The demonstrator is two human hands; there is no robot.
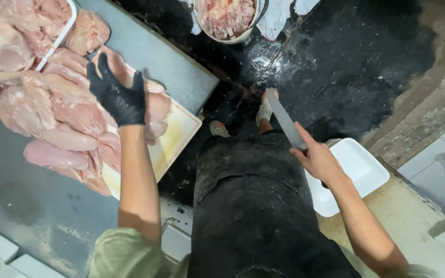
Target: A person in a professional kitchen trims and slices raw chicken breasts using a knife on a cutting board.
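My left hand (117,95), in a black glove, rests with fingers spread on a heap of raw chicken pieces (52,103) piled on a pale cutting board (176,139). The glove touches the meat near the heap's right side, not closed around any one piece. My right hand (318,159), bare, grips the handle of a long knife (283,118). Its blade points up and away over the dark floor, well apart from the chicken.
A grey metal table (150,51) carries the board and a white tray of chicken (60,33). A bowl of meat scraps (227,18) stands on the wet black floor. A white foam tray (359,167) lies on a beige surface beside my right hand. I wear a black apron (253,206).
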